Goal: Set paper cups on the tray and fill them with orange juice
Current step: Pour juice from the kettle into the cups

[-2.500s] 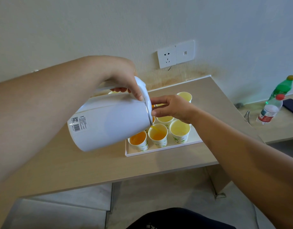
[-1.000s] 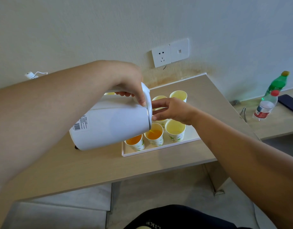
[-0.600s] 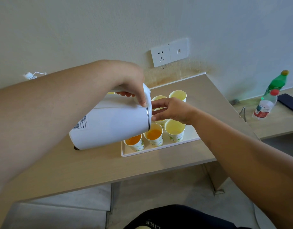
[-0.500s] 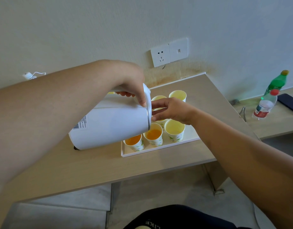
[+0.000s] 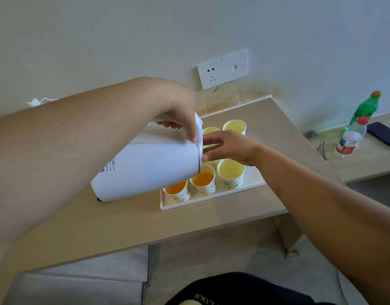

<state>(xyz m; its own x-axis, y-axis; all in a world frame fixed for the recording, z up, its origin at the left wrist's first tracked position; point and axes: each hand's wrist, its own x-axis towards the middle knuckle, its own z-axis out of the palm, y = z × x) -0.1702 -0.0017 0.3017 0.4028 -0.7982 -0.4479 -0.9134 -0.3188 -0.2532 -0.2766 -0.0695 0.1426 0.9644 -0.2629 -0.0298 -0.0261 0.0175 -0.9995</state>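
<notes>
— What is held, and how?

— A white jug [image 5: 150, 170] is gripped by its handle in the left hand [image 5: 178, 111], with the thumb laid on the lid. The jug is tipped almost flat above the table [image 5: 123, 227], mouth toward 3 o'clock and base toward 9.

— And the right hand?

— The right hand [image 5: 229, 146] is set against the lid end from 3 o'clock, forefinger and thumb bent and touching it. Whether the lid is pinched cannot be told.

— What is in the cups?

— Three paper cups stand upright along the 6 o'clock edge of the white tray [image 5: 211, 199]. Orange juice is seen in the left cup [image 5: 178, 191] and in the middle cup [image 5: 204, 180], which sits just under the jug's mouth. Only a pale yellow inside is shown by the right cup [image 5: 231, 175]. Toward 12 o'clock, the far left cup [image 5: 210, 130] and far right cup [image 5: 234, 126] are pale too, and their contents cannot be told.

— Elsewhere?

— At 3 o'clock, on a second surface, a green bottle [image 5: 367, 106] and a clear bottle [image 5: 351, 137] with a red cap are seen close together.
</notes>
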